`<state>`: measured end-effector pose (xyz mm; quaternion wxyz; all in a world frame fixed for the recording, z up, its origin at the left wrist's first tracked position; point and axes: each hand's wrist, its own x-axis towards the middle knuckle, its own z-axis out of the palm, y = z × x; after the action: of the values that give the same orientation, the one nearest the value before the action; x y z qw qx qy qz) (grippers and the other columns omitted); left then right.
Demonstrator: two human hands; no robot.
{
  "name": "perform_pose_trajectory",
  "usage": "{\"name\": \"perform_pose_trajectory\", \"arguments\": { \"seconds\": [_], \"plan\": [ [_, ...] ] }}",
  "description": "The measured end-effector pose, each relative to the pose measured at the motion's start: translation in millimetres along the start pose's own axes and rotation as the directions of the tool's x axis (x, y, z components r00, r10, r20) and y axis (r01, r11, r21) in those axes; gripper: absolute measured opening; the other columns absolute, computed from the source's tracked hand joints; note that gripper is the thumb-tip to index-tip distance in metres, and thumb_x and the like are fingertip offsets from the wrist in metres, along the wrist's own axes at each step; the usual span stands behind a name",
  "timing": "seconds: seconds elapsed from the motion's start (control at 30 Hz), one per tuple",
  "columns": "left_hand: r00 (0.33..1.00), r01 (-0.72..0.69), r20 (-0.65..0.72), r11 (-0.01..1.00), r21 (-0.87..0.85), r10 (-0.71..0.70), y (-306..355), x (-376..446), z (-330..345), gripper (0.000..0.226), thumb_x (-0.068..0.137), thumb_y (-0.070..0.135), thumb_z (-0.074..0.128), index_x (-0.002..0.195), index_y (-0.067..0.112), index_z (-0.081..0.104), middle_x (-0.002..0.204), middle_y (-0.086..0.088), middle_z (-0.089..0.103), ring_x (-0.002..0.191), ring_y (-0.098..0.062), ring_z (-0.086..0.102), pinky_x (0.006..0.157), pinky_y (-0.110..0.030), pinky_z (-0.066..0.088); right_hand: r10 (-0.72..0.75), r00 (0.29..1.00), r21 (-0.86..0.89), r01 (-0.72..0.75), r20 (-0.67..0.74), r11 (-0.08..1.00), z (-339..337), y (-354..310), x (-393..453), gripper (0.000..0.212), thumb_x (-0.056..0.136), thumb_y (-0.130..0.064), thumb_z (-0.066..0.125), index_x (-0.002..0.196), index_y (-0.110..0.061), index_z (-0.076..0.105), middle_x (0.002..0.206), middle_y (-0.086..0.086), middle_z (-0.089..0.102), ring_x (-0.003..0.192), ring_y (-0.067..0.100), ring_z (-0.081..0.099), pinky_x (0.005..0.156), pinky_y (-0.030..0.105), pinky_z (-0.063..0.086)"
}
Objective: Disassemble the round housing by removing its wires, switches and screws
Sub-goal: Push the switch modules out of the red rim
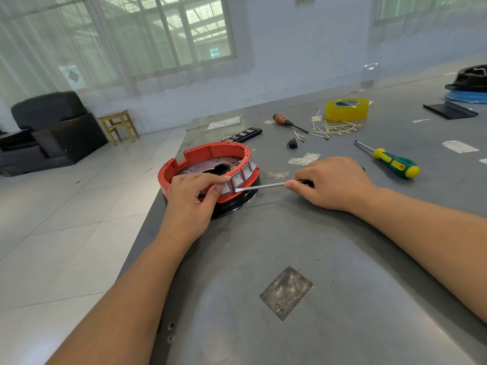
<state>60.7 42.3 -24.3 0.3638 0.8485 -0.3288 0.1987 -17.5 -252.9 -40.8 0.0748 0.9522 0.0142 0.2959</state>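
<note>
The round red housing [200, 156] sits on a black base at the table's left edge, with several grey rocker switches [238, 179] set in its near wall. My left hand [191, 198] grips that wall, thumb and forefinger pinching around the leftmost switch. My right hand [333, 181] holds a flat-blade screwdriver [259, 186] by its dark handle; the blade tip touches the lower edge of a switch. Removed wires with brass terminals [333, 129] lie further back, and one black removed part [292, 143] sits near them.
On the grey metal table [303, 246]: a yellow-green screwdriver [390, 162] right of my right hand, a wooden-handled tool [287, 123], a yellow tape roll [346, 109], a black bit case [243, 135]. Black and blue housings [469, 85] stand far right. Floor drops off left of the housing.
</note>
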Motion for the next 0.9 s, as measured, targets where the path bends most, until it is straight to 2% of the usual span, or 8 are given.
{"name": "perform_pose_trajectory", "arguments": {
  "seconds": [0.1, 0.17, 0.23, 0.33, 0.47, 0.63, 0.77, 0.9],
  "plan": [
    [1.0, 0.005, 0.01, 1.0, -0.008, -0.005, 3, 1, -2, 0.03, 0.103, 0.022, 0.069, 0.111, 0.051, 0.066, 0.106, 0.044, 0.048, 0.116, -0.018, 0.046, 0.105, -0.057, 0.047, 0.006, 1.0, 0.0, -0.006, -0.013, 1.0, 1, 2, 1, 0.054, 0.096, -0.072, 0.026, 0.066, -0.034, 0.05, 0.062, -0.01, 0.048, 0.064, 0.013, 0.045, 0.05, 0.024, 0.021],
    [1.0, 0.015, 0.013, 1.0, -0.023, -0.015, 5, 1, -2, 0.03, 0.103, 0.022, 0.069, 0.11, 0.051, 0.068, 0.105, 0.043, 0.049, 0.116, -0.021, 0.05, 0.103, -0.058, 0.049, 0.005, 1.0, 0.027, -0.004, -0.028, 1.0, 1, 2, 4, 0.053, 0.095, -0.071, 0.028, 0.069, -0.034, 0.055, 0.063, -0.012, 0.043, 0.065, 0.014, 0.043, 0.053, 0.027, 0.027],
    [1.0, 0.026, 0.019, 0.999, -0.041, -0.025, 4, 2, -3, 0.027, 0.103, 0.022, 0.069, 0.112, 0.047, 0.072, 0.104, 0.036, 0.056, 0.115, -0.025, 0.054, 0.102, -0.058, 0.05, 0.007, 1.0, 0.058, -0.006, -0.028, 0.998, 1, 3, 6, 0.056, 0.095, -0.069, 0.029, 0.074, -0.03, 0.064, 0.068, -0.012, 0.046, 0.069, 0.016, 0.05, 0.061, 0.032, 0.035],
    [0.997, 0.059, 0.052, 0.997, -0.05, -0.056, 1, 4, -4, 0.024, 0.104, 0.023, 0.067, 0.116, 0.042, 0.076, 0.109, 0.018, 0.066, 0.117, -0.028, 0.057, 0.102, -0.058, 0.05, 0.019, 1.0, 0.07, -0.018, -0.015, 0.997, 3, 3, 8, 0.059, 0.094, -0.07, 0.03, 0.084, -0.028, 0.071, 0.082, -0.009, 0.061, 0.084, 0.019, 0.06, 0.077, 0.039, 0.045],
    [0.993, 0.102, 0.069, 0.994, -0.035, -0.1, 3, 5, -5, 0.028, 0.105, 0.026, 0.066, 0.111, 0.053, 0.067, 0.103, 0.027, 0.053, 0.115, -0.023, 0.049, 0.106, -0.057, 0.047, 0.045, 0.999, 0.113, -0.043, -0.016, 0.993, 7, 6, 12, 0.061, 0.092, -0.073, 0.031, 0.089, -0.029, 0.073, 0.091, -0.006, 0.065, 0.091, 0.018, 0.057, 0.085, 0.04, 0.041],
    [0.982, 0.143, 0.129, 0.989, -0.04, -0.137, 4, 8, -7, 0.026, 0.106, 0.028, 0.063, 0.113, 0.053, 0.066, 0.112, 0.013, 0.056, 0.122, -0.027, 0.049, 0.108, -0.058, 0.047, 0.059, 0.997, 0.176, -0.05, -0.047, 0.983, 15, 9, 18, 0.067, 0.088, -0.077, 0.028, 0.09, -0.028, 0.073, 0.092, -0.007, 0.061, 0.094, 0.018, 0.055, 0.087, 0.036, 0.028],
    [0.974, 0.145, 0.179, 0.988, -0.046, -0.135, 4, 10, -8, 0.024, 0.107, 0.028, 0.061, 0.115, 0.05, 0.067, 0.128, 0.003, 0.065, 0.128, -0.032, 0.052, 0.109, -0.059, 0.047, 0.043, 0.993, 0.205, -0.019, -0.114, 0.979, 20, 12, 22, 0.062, 0.089, -0.073, 0.034, 0.089, -0.026, 0.074, 0.093, -0.005, 0.06, 0.095, 0.022, 0.056, 0.084, 0.032, 0.018],
    [0.967, 0.157, 0.206, 0.987, -0.034, -0.147, 3, 12, -9, 0.025, 0.108, 0.028, 0.06, 0.116, 0.051, 0.065, 0.137, 0.003, 0.063, 0.134, -0.032, 0.05, 0.111, -0.059, 0.046, 0.003, 0.993, 0.159, 0.016, -0.119, 0.987, 23, 14, 26, 0.058, 0.093, -0.072, 0.035, 0.088, -0.026, 0.071, 0.094, -0.005, 0.06, 0.095, 0.022, 0.056, 0.087, 0.037, 0.024]
  ]
}}
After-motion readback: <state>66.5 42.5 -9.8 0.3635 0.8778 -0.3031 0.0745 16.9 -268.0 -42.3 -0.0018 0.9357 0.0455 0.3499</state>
